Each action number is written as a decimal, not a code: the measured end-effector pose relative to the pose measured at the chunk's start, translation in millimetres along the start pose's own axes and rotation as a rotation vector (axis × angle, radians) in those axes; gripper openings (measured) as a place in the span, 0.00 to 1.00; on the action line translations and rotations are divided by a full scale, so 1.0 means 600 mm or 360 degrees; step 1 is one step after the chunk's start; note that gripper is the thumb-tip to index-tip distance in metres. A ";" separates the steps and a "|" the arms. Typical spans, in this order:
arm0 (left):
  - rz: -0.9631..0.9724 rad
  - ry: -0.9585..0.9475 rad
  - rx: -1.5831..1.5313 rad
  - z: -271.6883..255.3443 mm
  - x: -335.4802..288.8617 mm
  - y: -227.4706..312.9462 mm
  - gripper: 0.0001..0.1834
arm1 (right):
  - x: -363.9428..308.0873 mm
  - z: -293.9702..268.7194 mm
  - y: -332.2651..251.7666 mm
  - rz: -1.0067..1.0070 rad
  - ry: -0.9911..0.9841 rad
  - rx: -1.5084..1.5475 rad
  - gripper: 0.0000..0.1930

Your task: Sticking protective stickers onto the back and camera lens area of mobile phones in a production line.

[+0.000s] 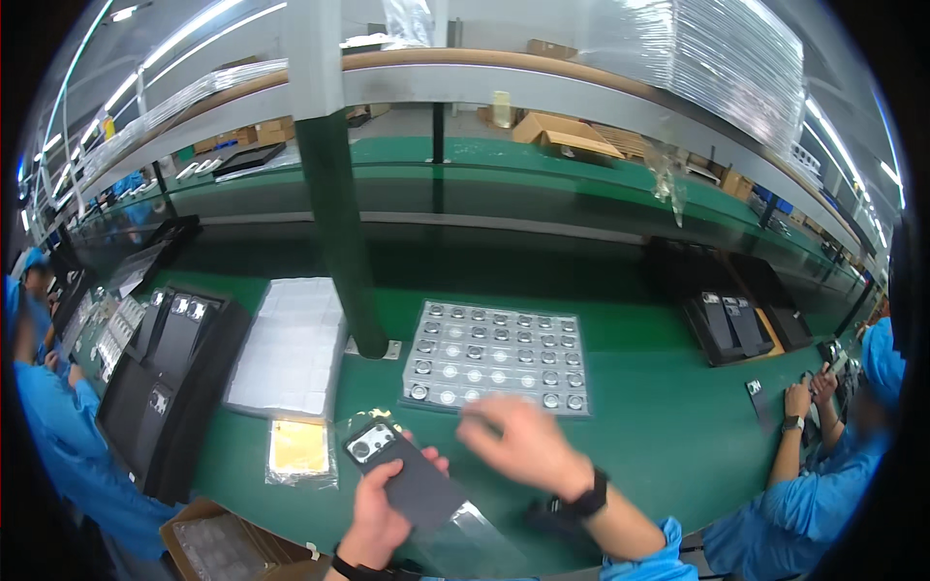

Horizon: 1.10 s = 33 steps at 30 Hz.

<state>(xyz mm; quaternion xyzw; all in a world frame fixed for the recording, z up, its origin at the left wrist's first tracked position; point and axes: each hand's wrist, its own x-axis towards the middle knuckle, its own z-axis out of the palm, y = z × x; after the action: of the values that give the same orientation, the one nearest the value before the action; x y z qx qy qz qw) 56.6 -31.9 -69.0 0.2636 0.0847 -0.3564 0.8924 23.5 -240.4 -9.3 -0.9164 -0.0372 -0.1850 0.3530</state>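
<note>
My left hand (pixel 380 504) grips a dark grey phone-shaped panel (pixel 418 481) with a silver camera block at its upper end. The thumb lies across its face and fingertips show along the far right side. A strip of clear film (pixel 475 533) shows at the panel's lower end. My right hand (pixel 528 441) hovers at the near edge of a clear blister tray (pixel 448 337), its fingers bent and blurred by motion; whether they hold anything is hidden. Several round dark-rimmed rings sit in the tray's pockets, and other pockets hold no dark ring.
A green post (pixel 339 232) rises behind the tray. Left of it lie a stack of white trays (pixel 288 344), a yellow bagged pad (pixel 298 447) and black bins (pixel 136 416) with phone panels. More panels fill a black tray (pixel 712 329) at right. Co-workers in blue sit on both sides.
</note>
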 end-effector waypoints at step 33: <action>0.0231 -0.0105 0.0274 -0.041 -0.011 0.058 0.24 | 0.068 0.097 -0.055 0.0461 -0.0661 0.1368 0.11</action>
<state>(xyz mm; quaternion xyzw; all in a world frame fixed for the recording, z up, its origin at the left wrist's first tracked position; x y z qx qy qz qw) 76.2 6.3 -73.5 0.3328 0.0051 -0.3053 0.8922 73.1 -179.9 -13.3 -0.7013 -0.0520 0.0843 0.7060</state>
